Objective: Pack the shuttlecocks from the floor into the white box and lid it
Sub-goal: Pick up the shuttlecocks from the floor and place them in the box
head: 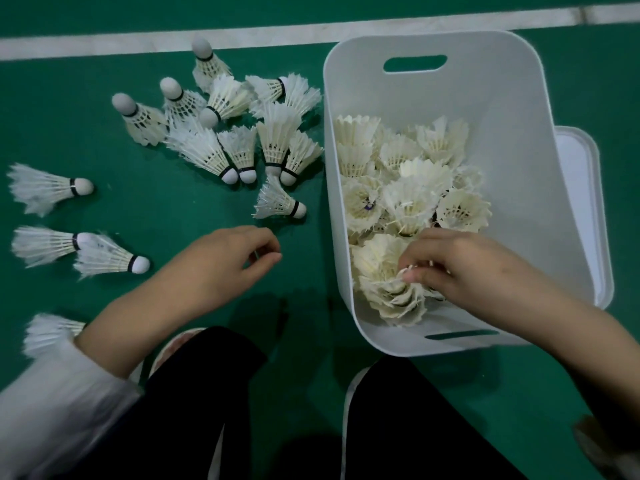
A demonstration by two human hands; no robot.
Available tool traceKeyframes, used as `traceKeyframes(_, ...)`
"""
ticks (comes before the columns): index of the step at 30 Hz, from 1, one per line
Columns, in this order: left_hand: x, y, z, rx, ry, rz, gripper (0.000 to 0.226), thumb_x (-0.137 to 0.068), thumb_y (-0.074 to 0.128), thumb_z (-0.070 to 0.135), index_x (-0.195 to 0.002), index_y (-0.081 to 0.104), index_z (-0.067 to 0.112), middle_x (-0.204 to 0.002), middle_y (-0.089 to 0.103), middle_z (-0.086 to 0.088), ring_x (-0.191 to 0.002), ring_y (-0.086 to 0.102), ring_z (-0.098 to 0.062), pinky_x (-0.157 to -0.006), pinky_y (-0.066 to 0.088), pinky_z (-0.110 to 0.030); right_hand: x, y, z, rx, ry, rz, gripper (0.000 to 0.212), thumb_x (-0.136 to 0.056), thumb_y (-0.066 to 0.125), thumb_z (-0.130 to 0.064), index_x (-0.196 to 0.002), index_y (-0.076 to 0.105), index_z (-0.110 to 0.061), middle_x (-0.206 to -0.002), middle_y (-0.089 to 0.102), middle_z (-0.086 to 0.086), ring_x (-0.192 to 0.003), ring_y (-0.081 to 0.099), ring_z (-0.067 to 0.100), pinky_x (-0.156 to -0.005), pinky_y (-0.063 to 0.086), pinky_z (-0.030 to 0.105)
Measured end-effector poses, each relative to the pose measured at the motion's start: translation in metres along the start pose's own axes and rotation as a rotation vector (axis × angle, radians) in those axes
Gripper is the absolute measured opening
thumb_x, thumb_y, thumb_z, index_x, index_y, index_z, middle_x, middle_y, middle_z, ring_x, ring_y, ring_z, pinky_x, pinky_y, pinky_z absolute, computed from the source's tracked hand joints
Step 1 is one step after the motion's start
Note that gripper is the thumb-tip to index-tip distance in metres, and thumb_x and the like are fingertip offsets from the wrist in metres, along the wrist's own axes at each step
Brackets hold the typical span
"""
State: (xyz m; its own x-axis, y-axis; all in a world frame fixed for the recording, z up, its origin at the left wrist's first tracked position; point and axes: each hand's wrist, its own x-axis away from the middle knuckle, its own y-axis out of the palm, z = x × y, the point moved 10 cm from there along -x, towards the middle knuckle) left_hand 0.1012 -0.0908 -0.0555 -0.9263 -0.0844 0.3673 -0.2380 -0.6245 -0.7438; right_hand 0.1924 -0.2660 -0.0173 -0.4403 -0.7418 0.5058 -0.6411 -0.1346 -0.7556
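Note:
The white box [512,140] stands on the green floor at the right, with several shuttlecocks [408,188] standing feathers-up inside it. My right hand [460,268] reaches into the near end of the box and pinches the feathers of a shuttlecock [391,289] there. My left hand [225,265] hovers over the floor left of the box, fingers loosely curled and holding nothing. Several loose shuttlecocks [239,133] lie in a cluster on the floor beyond it, the nearest one [280,202] just ahead of its fingers. The white lid [581,188] lies behind the box at the right.
More shuttlecocks lie at the far left [48,188], [104,254], and one sits by my left sleeve [48,330]. A white court line [242,32] runs across the top. My dark trouser legs [214,403] and shoes fill the bottom of the view.

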Motion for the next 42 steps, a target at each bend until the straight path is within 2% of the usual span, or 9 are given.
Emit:
traceKeyframes(5,0.005,-0.006,-0.011,-0.014,-0.009,0.048,0.013,-0.089,0.055,0.027,-0.094,0.063,0.017,-0.087,0.062,0.004,-0.079,0.056,-0.014,-0.074,0.045,-0.031,-0.001,0.001,-0.003,0.014,0.018,-0.016,0.021,-0.086,0.051,-0.045,-0.102,0.062,-0.037,-0.095,0.054,-0.012,-0.081,0.054,0.008,-0.078,0.047,0.034)
traceKeyframes(9,0.011,-0.010,-0.017,-0.021,0.000,0.076,0.012,-0.089,0.055,0.026,-0.094,0.062,0.018,-0.088,0.062,0.004,-0.079,0.057,-0.015,-0.074,0.046,-0.031,0.008,-0.014,-0.015,-0.025,-0.005,-0.005,0.045,-0.081,0.045,-0.055,-0.126,0.039,-0.049,-0.093,0.048,-0.019,-0.076,0.052,0.000,-0.073,0.047,0.027)
traceKeyframes(16,0.029,-0.019,-0.052,-0.059,-0.081,0.114,0.015,-0.090,0.053,0.028,-0.096,0.062,0.017,-0.089,0.063,0.001,-0.083,0.060,-0.019,-0.075,0.047,-0.034,-0.005,-0.054,-0.087,-0.046,-0.295,0.240,0.028,-0.090,0.042,-0.040,-0.107,0.061,-0.029,-0.090,0.049,-0.020,-0.076,0.052,0.000,-0.064,0.042,0.015)
traceKeyframes(22,0.062,-0.054,-0.132,-0.137,-0.346,0.300,0.014,-0.088,0.056,0.020,-0.096,0.062,0.009,-0.092,0.060,-0.012,-0.087,0.057,-0.033,-0.076,0.047,-0.040,-0.053,-0.006,-0.151,0.093,-0.482,0.085,0.022,-0.092,0.047,-0.030,-0.104,0.061,-0.018,-0.096,0.057,-0.004,-0.078,0.052,0.006,-0.068,0.039,0.017)
traceKeyframes(27,0.099,-0.060,-0.219,-0.214,-0.694,0.417,0.043,-0.084,0.064,0.020,-0.115,0.051,-0.005,-0.112,0.049,-0.030,-0.103,0.045,-0.046,-0.091,0.038,-0.050,-0.083,0.035,-0.154,0.161,-0.441,-0.037,0.028,-0.089,0.040,-0.035,-0.103,0.060,-0.021,-0.097,0.057,-0.002,-0.089,0.059,0.017,-0.071,0.048,0.031)
traceKeyframes(32,0.097,-0.026,-0.248,0.101,-0.815,0.340,0.041,-0.087,0.062,0.024,-0.117,0.050,0.000,-0.113,0.057,-0.027,-0.105,0.052,-0.039,-0.085,0.040,-0.039,-0.097,0.050,-0.150,0.205,-0.405,-0.046,0.032,-0.086,0.040,-0.036,-0.101,0.062,-0.019,-0.096,0.059,0.000,-0.088,0.062,0.021,-0.070,0.050,0.033)
traceKeyframes(36,0.077,-0.029,-0.201,0.157,-0.583,0.346,0.024,-0.087,0.060,0.018,-0.110,0.056,0.009,-0.104,0.065,-0.015,-0.096,0.059,-0.032,-0.076,0.041,-0.031,-0.100,0.046,-0.148,0.157,-0.377,0.006,0.030,-0.091,0.047,-0.032,-0.117,0.055,-0.021,-0.114,0.055,-0.001,-0.093,0.060,0.018,-0.074,0.050,0.032)
traceKeyframes(39,0.055,-0.031,-0.120,0.207,-0.146,0.316,0.008,-0.083,0.063,0.015,-0.090,0.061,0.012,-0.087,0.064,-0.001,-0.084,0.060,-0.023,-0.068,0.035,-0.011,-0.100,0.045,-0.152,0.033,-0.408,0.016,0.048,-0.088,0.051,-0.032,-0.133,0.040,-0.023,-0.132,0.043,-0.004,-0.099,0.052,0.007,-0.081,0.049,0.028)
traceKeyframes(42,0.046,-0.023,-0.053,0.216,0.183,0.235,0.013,-0.081,0.056,0.026,-0.086,0.059,0.014,-0.083,0.062,0.001,-0.080,0.050,-0.010,-0.072,0.030,-0.010,-0.099,0.053,-0.158,0.006,-0.472,-0.014,0.048,-0.086,0.048,-0.038,-0.130,0.041,-0.021,-0.134,0.045,-0.003,-0.110,0.050,0.008,-0.092,0.047,0.028)
